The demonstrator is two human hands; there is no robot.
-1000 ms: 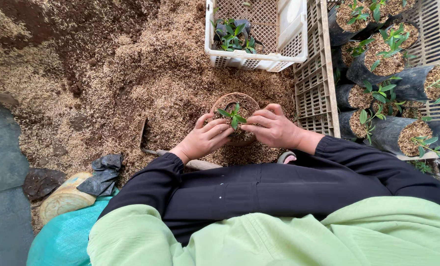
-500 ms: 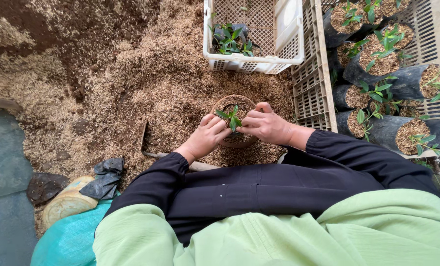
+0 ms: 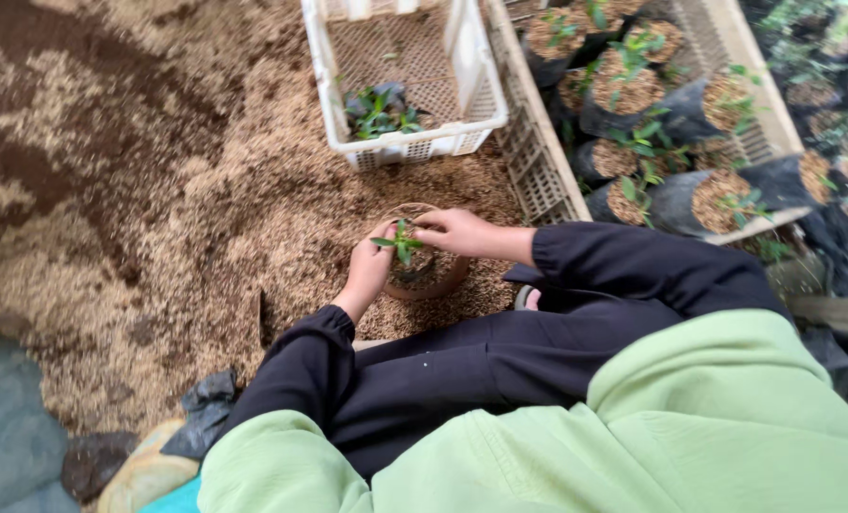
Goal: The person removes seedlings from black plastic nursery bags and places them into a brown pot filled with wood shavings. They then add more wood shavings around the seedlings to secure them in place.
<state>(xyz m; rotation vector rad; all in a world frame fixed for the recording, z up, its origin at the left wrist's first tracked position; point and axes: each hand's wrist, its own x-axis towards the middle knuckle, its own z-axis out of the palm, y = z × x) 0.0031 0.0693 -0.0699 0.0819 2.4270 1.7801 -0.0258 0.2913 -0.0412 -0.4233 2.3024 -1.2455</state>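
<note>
Husk-strewn ground [image 3: 205,190] | seedling [image 3: 402,242] between both hands' fingers [image 3: 383,237] | fingers pressing pot [image 3: 428,275] fill

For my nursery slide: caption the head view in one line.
Left hand and right hand cup a small green seedling in a brown pot on husk-strewn ground.

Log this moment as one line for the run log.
left hand: on pot side | right hand: at seedling | pot: upright on husk ground | white crate: behind pot, few seedlings
</note>
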